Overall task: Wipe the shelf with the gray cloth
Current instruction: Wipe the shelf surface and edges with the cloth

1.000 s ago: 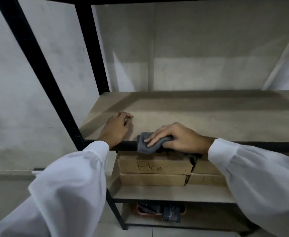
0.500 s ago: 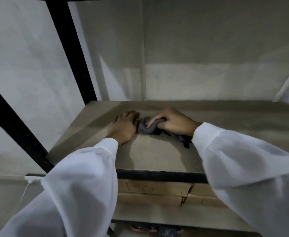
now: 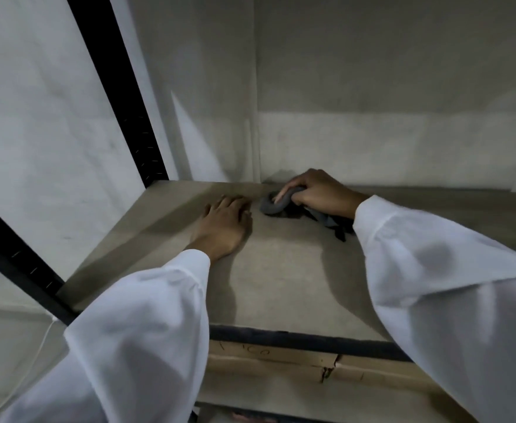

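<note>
The shelf (image 3: 281, 285) is a beige board in a black metal frame, seen from above. A bunched gray cloth (image 3: 270, 206) lies on the board near its back edge by the wall. My right hand (image 3: 314, 192) grips the cloth, fingers curled over it, with a tail of cloth trailing back under the wrist. My left hand (image 3: 224, 227) rests flat on the board just left of the cloth, fingers straight, holding nothing. White sleeves cover both forearms.
Black uprights (image 3: 119, 96) stand at the shelf's left side and a black front rail (image 3: 296, 338) runs along its near edge. Cardboard boxes (image 3: 281, 360) sit on the shelf below. Pale walls close in behind and at the left.
My right hand has carried the cloth from the front rail across the board to its back edge. My left hand slid deeper onto the shelf. The camera has moved closer and looks down more.
</note>
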